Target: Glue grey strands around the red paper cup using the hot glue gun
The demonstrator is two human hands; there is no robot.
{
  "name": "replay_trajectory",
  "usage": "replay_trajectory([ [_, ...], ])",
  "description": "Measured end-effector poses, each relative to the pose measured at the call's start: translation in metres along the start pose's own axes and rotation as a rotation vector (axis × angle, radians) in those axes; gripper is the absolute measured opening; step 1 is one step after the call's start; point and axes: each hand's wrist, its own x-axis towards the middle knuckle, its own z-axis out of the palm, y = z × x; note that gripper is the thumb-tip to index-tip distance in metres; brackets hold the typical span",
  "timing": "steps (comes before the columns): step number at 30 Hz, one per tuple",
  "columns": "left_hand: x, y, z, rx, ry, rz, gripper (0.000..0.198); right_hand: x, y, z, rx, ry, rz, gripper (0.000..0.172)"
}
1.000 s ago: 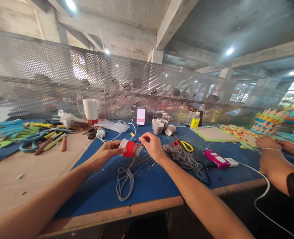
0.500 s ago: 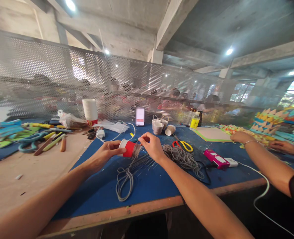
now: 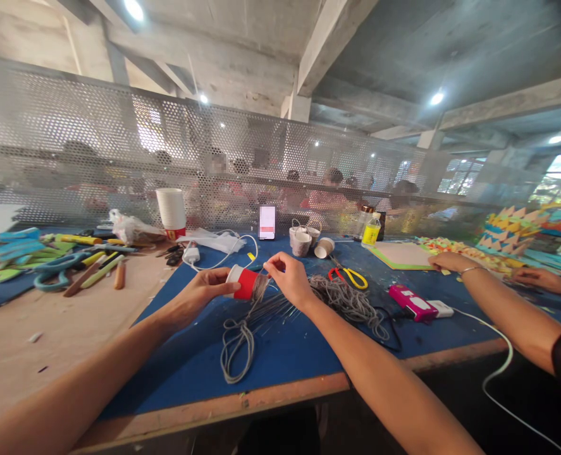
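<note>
Head | left hand [image 3: 199, 294] grips red paper cup [image 3: 245, 282] | right hand [image 3: 289, 279] pinches grey cord [image 3: 261, 287]

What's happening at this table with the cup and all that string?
A person holds a red paper cup sideways in the left hand, while the right hand pinches grey cord against its narrow end. More of the cord lies in loops and a pile on the blue mat. At the right, another person's hand is at some coloured paper.

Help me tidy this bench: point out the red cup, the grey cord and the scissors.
red cup [image 3: 246, 284], head view, red side wall.
grey cord [image 3: 351, 304], head view, heaped tangle.
scissors [image 3: 348, 273], head view, yellow handle.
</note>
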Motion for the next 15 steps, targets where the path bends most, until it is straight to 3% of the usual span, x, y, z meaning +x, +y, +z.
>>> replay_trajectory([
  [15, 0.0002, -0.0030, -0.0014, 0.010, 0.019, -0.014, 0.023, -0.0006, 0.0005, 0.0004, -0.032, -0.003, -0.007, 0.012],
])
